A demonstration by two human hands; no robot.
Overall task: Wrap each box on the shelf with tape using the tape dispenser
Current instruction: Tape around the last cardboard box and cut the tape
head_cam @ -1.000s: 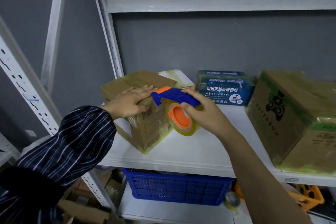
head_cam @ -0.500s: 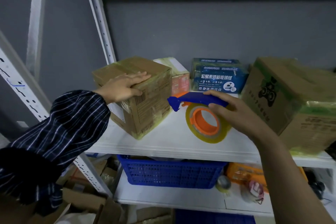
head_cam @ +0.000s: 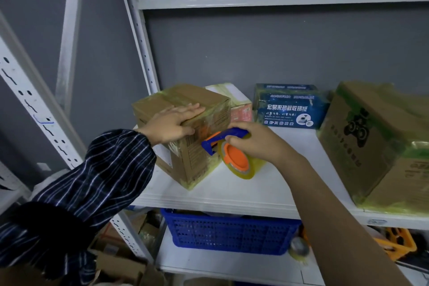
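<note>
1. Head view: bracing cardboard box, near the shelf's front-left corner, under flat left hand, fingers straight, likely against sliding.
2. Gripping tape dispenser in curled right hand, nose at that box's right face, probably to lay tape.

- The tape dispenser was held out over the shelf half a second ago, apart from the cardboard box. Now its blue nose touches the box's right face.
- A second ago it sat higher, at the box's top edge near the fingertips of the left grip.
- The right grip, curled round the handle, has moved left with it.
</note>
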